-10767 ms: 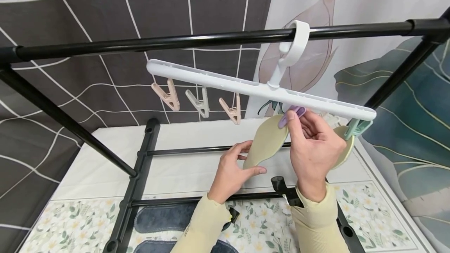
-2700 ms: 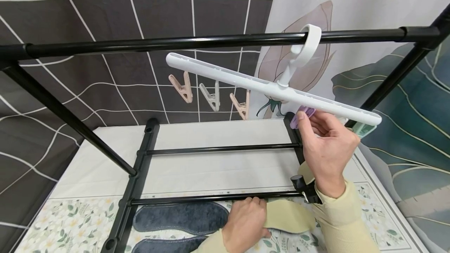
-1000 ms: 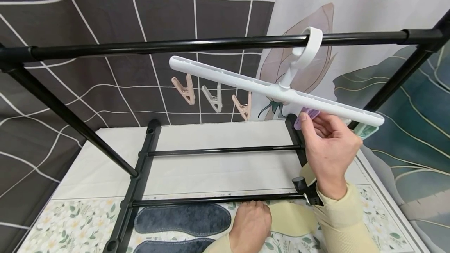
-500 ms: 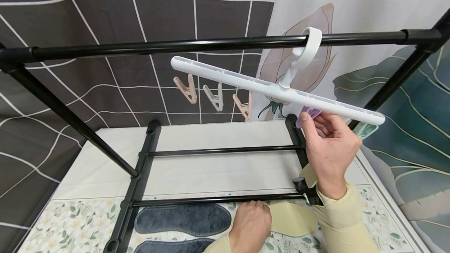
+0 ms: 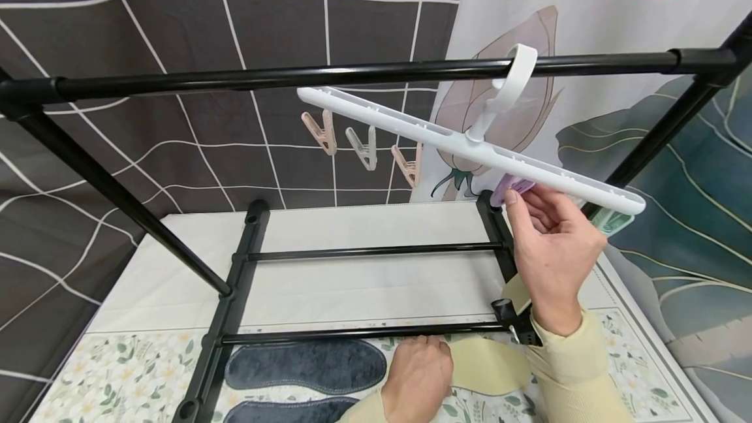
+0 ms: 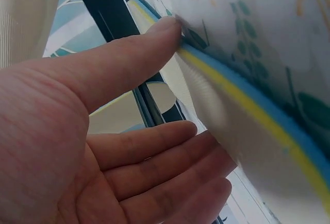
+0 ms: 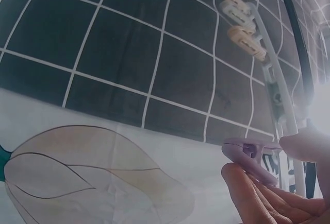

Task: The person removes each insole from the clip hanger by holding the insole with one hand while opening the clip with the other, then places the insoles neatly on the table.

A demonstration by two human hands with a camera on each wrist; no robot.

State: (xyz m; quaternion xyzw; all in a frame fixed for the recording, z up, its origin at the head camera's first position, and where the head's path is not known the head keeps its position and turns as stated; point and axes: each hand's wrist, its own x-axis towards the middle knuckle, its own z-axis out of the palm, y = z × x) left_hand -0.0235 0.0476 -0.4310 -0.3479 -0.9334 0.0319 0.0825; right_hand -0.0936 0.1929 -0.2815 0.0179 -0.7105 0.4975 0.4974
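In the head view, my right hand (image 5: 555, 243) pinches a purple clothespin (image 5: 510, 188) under the white hanger (image 5: 464, 145). The right wrist view shows that clothespin (image 7: 250, 157) between thumb and fingertips, with nothing visible in its jaws. My left hand (image 5: 420, 377) is down on the floral cloth, gripping a pale yellow insole (image 5: 490, 365) across its narrow middle. In the left wrist view, the thumb is against the insole's (image 6: 242, 105) near edge, the fingers at its far side. Another yellow insole (image 5: 516, 294) shows partly behind my right wrist, below the green clothespin (image 5: 612, 220).
Two dark blue insoles (image 5: 305, 365) lie on the floral cloth at left. The hanger hooks over a black rail (image 5: 294, 74) of a rack. Two pink clothespins (image 5: 320, 130) and a grey one (image 5: 364, 147) hang from its left half. Lower bars (image 5: 364, 330) cross above the cloth.
Since the oldest frame, the left hand and its insole have come down from the purple clothespin to the cloth. Just now the hanger has swung, its left end shifting right and up.
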